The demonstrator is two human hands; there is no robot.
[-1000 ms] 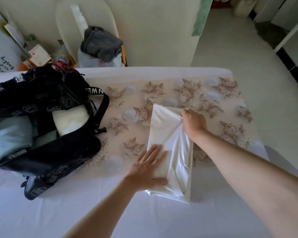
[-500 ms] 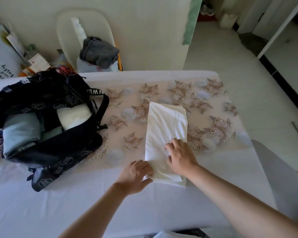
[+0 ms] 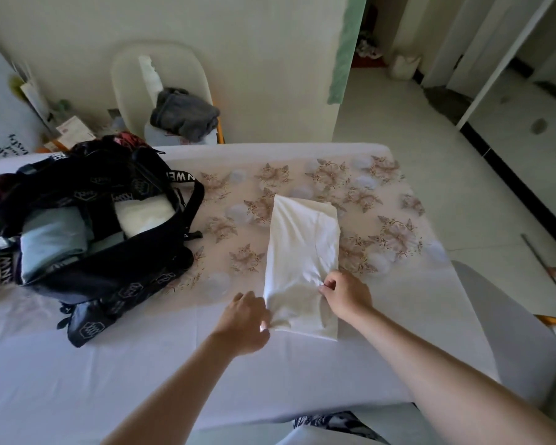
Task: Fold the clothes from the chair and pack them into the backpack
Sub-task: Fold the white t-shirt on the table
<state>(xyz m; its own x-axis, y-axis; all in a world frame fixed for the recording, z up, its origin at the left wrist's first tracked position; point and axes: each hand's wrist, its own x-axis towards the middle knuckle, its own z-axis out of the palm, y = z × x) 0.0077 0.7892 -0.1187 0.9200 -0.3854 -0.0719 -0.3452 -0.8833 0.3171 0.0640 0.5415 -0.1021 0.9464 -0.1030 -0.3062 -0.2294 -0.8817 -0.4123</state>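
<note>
A white garment (image 3: 302, 252), folded into a long strip, lies on the table (image 3: 142, 374) in front of me. My left hand (image 3: 243, 319) pinches its near left corner. My right hand (image 3: 345, 293) grips its right edge near the near end. The black backpack (image 3: 109, 252) lies open at the left with folded light-blue and white clothes inside. Beyond the table a white chair (image 3: 132, 78) carries a crumpled grey garment (image 3: 185, 114) on top of a pale one.
The table wears a white cloth with a floral panel (image 3: 382, 226). Papers and small items (image 3: 68, 133) crowd the floor by the wall at back left. Another chair's grey back (image 3: 511, 332) stands at my right. Tiled floor (image 3: 430, 155) opens to the right.
My right hand came back from the garment's far end to its near right edge. My left hand went from pressing flat on the cloth to pinching the near left corner.
</note>
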